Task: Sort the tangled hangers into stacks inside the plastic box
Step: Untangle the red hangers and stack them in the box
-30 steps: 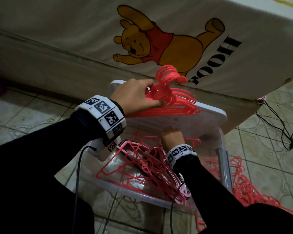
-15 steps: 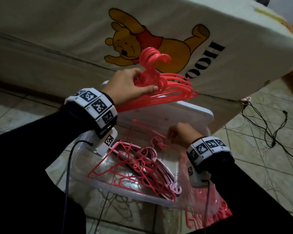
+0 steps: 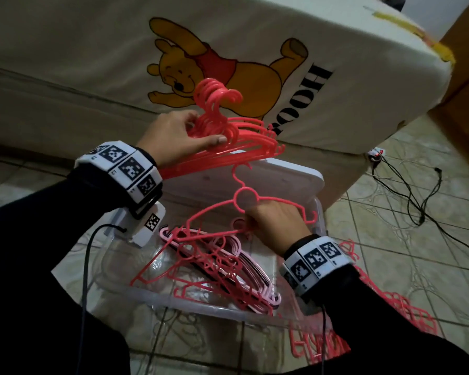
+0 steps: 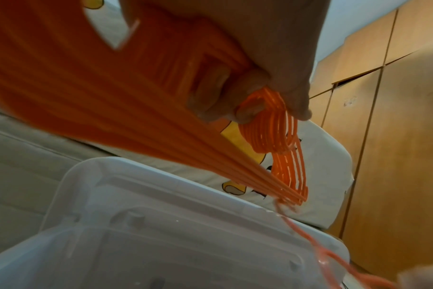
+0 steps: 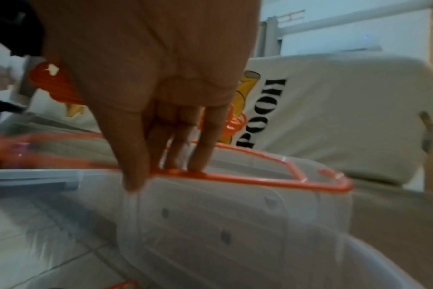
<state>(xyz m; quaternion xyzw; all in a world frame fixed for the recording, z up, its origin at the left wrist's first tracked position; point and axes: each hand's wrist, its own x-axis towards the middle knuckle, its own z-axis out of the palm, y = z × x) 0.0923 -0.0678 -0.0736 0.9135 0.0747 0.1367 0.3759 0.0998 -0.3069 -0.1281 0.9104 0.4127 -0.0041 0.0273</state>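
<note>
My left hand [image 3: 183,138] grips a neat stack of red hangers [image 3: 228,136] by their necks, held above the clear plastic box [image 3: 173,304]; in the left wrist view the fingers [image 4: 210,105] curl round the stack of hangers [image 4: 136,121]. My right hand [image 3: 275,226] holds a single red hanger [image 3: 243,197] upright over the box, its hook just under the stack. The right wrist view shows the fingers [image 5: 178,140] curled round that hanger's bar [image 5: 235,178]. A tangle of red and pink hangers [image 3: 217,263] lies inside the box.
The box's white lid [image 3: 290,182] leans against a mattress with a cartoon bear print [image 3: 228,69]. More red hangers [image 3: 390,301] lie on the tiled floor to the right. Black cables [image 3: 417,201] trail across the floor at the right.
My right hand has lifted a single red hanger out of the box tangle, up toward the stack. The left hand keeps holding the stack in about the same place.
</note>
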